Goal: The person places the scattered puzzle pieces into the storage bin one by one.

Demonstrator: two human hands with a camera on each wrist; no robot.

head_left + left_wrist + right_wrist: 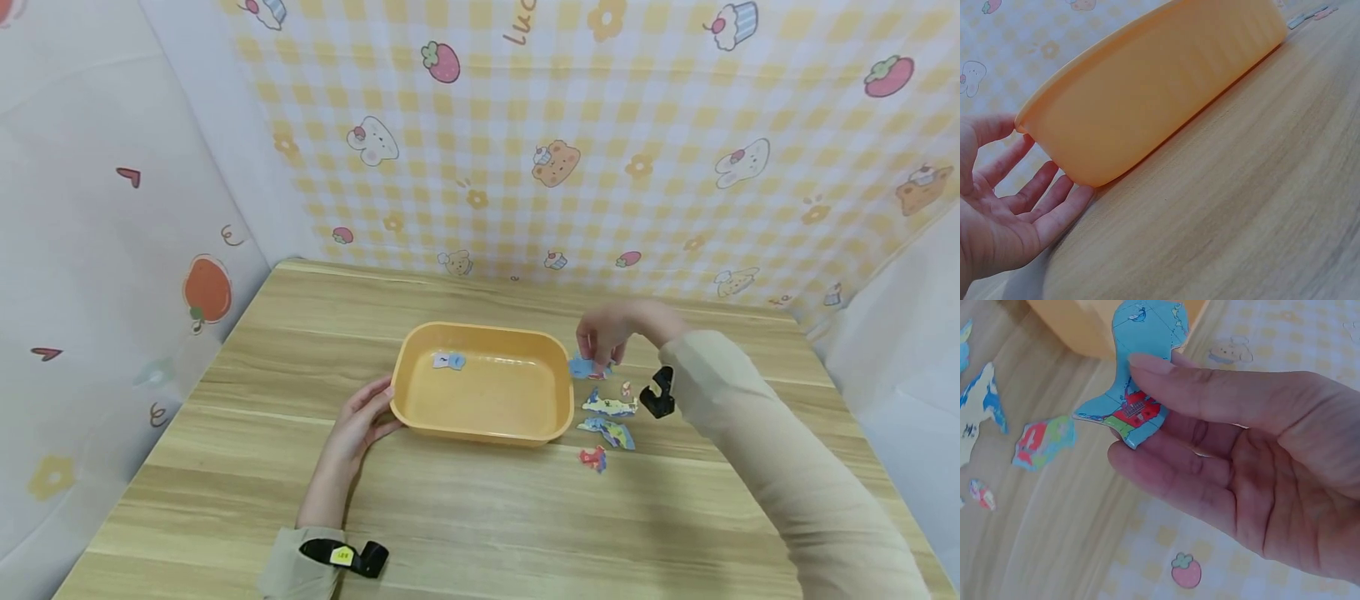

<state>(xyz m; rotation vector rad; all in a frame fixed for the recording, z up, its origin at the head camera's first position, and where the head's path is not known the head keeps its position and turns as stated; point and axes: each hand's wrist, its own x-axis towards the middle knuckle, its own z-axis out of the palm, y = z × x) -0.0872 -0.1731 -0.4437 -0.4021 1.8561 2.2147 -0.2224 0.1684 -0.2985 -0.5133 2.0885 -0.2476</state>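
Note:
A yellow plastic basin (480, 433) stands on the wooden table. At its left end my left hand (365, 417) holds the rim, with the thumb at the edge and the other fingers against the outer wall (1141, 106). Beyond the basin's right end, my right hand (606, 333) pinches a blue map puzzle piece (1147, 331) between thumb and fingers; red and green land is printed near its lower end. Two joined puzzle pieces (448, 360), one pale and one blue, lie inside the basin toward the back left.
Right of the basin lie several loose map puzzle pieces: a cream and blue one (611, 406), a blue and green one (609, 431), a red one (593, 457) and a small one (626, 388). A checked cloth (480, 167) hangs behind the table.

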